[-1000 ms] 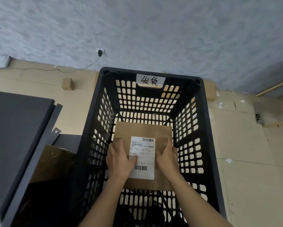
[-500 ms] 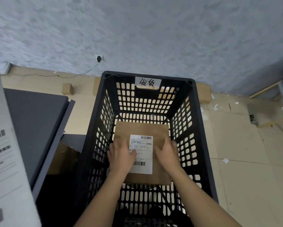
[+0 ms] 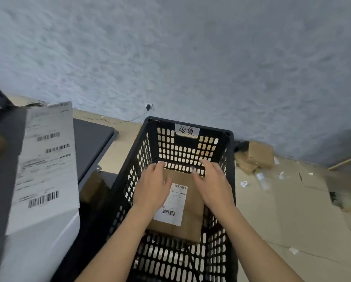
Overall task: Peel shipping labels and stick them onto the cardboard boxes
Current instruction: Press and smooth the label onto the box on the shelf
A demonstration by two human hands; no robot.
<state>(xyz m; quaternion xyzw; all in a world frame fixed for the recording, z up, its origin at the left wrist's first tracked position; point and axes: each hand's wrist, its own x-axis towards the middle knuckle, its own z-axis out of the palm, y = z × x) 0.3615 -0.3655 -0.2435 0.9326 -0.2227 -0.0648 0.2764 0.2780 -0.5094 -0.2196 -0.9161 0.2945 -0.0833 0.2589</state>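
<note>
Below a grey wall, a black crate (image 3: 209,129) holds the box (image 3: 191,220), label (image 3: 171,202) up, its long axis running away from the person. The left hand (image 3: 152,188) and right hand (image 3: 213,184) flank the label, equally near, fingers straight, gripping nothing.

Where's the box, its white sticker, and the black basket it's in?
Cardboard box (image 3: 191,226): head view, brown top.
Shipping label (image 3: 173,204): head view, white middle.
Black crate (image 3: 164,123): head view, far rim.
</note>
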